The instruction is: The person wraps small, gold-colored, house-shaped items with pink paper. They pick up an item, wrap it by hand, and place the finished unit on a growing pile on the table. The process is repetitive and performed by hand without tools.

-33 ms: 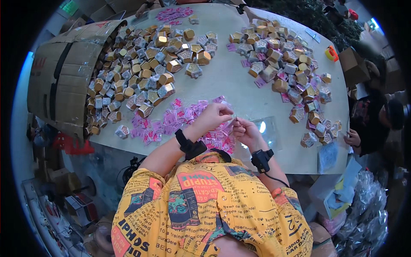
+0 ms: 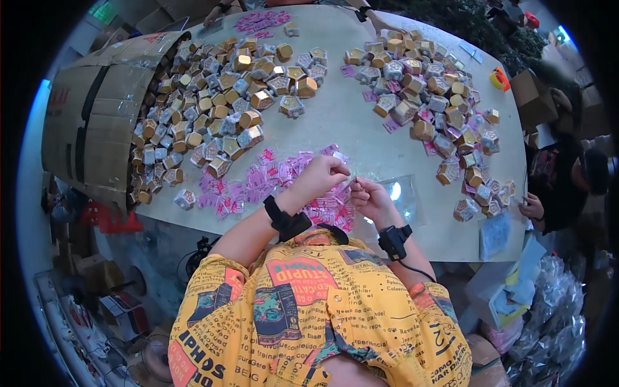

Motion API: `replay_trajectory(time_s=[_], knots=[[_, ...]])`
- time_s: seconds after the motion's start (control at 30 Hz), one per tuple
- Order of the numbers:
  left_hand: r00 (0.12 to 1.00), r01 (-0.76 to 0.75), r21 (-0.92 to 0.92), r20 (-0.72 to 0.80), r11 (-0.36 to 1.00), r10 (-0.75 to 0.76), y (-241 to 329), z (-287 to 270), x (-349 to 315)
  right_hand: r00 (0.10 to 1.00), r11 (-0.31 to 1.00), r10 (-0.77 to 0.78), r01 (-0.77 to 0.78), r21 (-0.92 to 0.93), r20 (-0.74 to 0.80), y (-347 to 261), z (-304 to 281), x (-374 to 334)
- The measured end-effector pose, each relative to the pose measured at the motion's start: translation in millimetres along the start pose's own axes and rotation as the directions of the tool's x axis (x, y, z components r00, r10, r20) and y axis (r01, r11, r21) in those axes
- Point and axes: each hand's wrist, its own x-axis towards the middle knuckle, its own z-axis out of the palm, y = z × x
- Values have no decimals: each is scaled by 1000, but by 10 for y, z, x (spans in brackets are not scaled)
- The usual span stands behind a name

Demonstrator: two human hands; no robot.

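Observation:
My left hand [image 2: 327, 174] hovers over a spread of small pink-and-purple printed packets [image 2: 277, 173], its thumb and fingertips pinched together. Close on its right is my right hand [image 2: 370, 197], fingers curled and tips pressed together. Between the two sets of fingertips there seems to be something small and thin, too small to make out. More of the packets lie under and in front of my wrists. A clear plastic sheet or bag [image 2: 406, 209] lies flat beside my right hand, shining with reflected light.
A cardboard box [image 2: 106, 109] lies on its side at the left, with wrapped gold pentagonal boxes [image 2: 225, 97] spilling out. Another heap of them [image 2: 445, 109] is at the right, near an orange tape roll [image 2: 498, 79]. Another person's hand [image 2: 532, 208] is at the table's right edge.

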Motion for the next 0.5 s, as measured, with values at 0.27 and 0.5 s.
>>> replay_trajectory(time_s=[0.27,0.5], knots=[[953,-236,355,-96,904,287,94,63,-18,1000,1000,-10,10,27,24,63,54,4],[967,-135,510,-120,850,226,74,11,26,934,932,-313,267,-247,-172,130,197,31]])
